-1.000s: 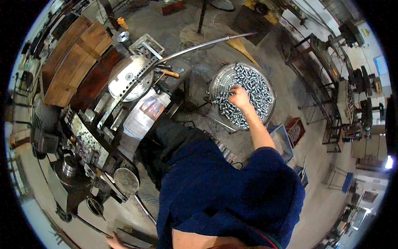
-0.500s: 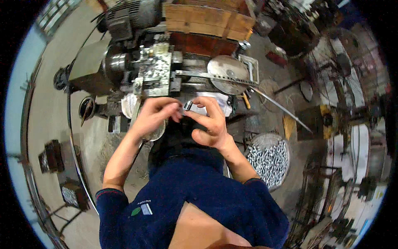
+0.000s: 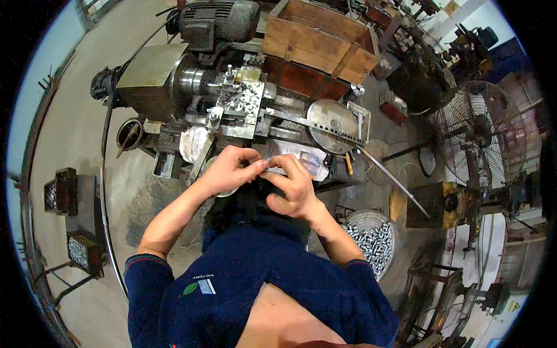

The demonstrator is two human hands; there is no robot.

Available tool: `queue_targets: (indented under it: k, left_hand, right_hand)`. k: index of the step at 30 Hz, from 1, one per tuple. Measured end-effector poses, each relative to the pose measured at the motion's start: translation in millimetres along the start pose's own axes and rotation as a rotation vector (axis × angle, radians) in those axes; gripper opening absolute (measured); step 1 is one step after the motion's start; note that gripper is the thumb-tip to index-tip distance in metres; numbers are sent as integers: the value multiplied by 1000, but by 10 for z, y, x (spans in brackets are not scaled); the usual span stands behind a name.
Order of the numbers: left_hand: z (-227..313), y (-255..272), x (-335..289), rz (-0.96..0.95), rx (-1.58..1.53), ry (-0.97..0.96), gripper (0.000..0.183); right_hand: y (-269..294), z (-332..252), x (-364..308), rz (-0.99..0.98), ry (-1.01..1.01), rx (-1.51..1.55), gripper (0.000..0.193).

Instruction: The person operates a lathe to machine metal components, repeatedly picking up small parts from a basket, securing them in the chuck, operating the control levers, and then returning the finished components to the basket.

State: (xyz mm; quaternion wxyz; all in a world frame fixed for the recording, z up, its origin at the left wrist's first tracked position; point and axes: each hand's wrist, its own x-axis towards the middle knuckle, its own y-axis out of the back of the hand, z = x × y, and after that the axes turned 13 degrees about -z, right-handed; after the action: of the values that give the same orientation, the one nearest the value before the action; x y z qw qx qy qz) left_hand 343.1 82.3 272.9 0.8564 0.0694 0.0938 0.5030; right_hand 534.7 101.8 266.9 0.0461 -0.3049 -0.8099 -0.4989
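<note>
In front of my body the fingertips of both hands meet. Thumb and fingers of my left hand (image 3: 228,172) are pinched together, touching the fingers of my right hand (image 3: 293,187). My right hand is curled, its index finger and thumb side drawn in toward the left fingertips. A small shiny metal cylinder showed in the right fingers a moment ago; now the fingers hide it almost wholly. Just beyond my hands stands a lathe, with its chuck (image 3: 194,81) at the left and a chip-strewn tool slide (image 3: 241,100) in the middle.
A round basket (image 3: 394,246) of small metal cylinders stands at the lower right. Behind the lathe is a wooden crate (image 3: 307,37), with a motor (image 3: 217,23) beside it. A round metal plate (image 3: 332,119) and a long rod (image 3: 394,180) lie right. A large fan (image 3: 478,124) stands farther off.
My left hand has come in to meet the right fingertips, and the metal cylinder seen between the right fingers is now covered. The whole view has shifted, with the lathe slightly farther right.
</note>
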Motion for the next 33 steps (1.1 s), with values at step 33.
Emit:
queue_targets:
  k: [33]
  left_hand:
    - [-1179,1482,-3413,921,898,838,36]
  right_hand:
    - [-756,1037,2590,-416,-13,-701,22]
